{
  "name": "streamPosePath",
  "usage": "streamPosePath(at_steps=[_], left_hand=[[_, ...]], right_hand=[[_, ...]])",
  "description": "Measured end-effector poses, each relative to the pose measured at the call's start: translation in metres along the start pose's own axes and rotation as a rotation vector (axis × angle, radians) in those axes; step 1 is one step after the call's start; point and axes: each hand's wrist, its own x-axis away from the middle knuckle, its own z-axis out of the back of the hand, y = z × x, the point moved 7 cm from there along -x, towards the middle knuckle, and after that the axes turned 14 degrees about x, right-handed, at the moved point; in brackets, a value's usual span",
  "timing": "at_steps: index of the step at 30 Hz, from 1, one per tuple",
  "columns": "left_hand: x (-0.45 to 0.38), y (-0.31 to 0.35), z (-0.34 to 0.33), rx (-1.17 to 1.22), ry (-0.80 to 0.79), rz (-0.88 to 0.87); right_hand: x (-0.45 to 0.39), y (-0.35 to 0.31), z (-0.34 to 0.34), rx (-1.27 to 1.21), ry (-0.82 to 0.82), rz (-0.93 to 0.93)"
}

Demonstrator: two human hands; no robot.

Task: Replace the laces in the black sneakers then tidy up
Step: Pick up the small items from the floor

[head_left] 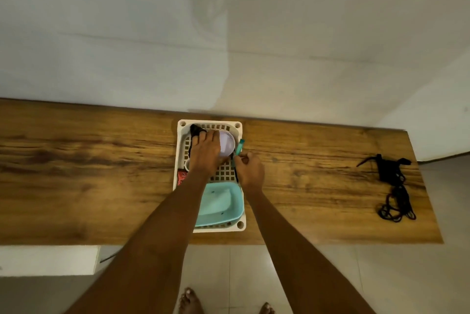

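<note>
Over the white basket (181,151), the left hand (204,153) grips a limp black lace (196,130); the right hand (250,169) pinches its other end.

The tabletop (101,174) looks like wood or wood-grain laminate, brown with dark streaks and a smooth, low-sheen finish. On it, the cream basket (236,125) is moulded plastic with a lattice of square holes, the turquoise tub (221,202) inside it is smooth plastic with a soft gloss, and the lilac round lid (227,144) looks like matt plastic. The black laces (395,191) are dull woven cord; the floor (381,275) is glossy pale tile.
</note>
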Motion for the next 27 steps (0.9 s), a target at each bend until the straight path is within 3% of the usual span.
streamPosePath(at_steps=[9, 18, 27], left_hand=[[0.0, -0.011, 0.005, -0.188, 0.002, 0.006], [0.012, 0.0, 0.004, -0.142, 0.018, -0.086], [0.014, 0.006, -0.005, -0.094, -0.019, -0.136]], right_hand=[[-0.002, 0.01, -0.008, 0.181, -0.091, 0.068], [-0.003, -0.005, -0.018, 0.376, -0.207, 0.167], [-0.015, -0.011, -0.028, 0.534, -0.161, 0.054]])
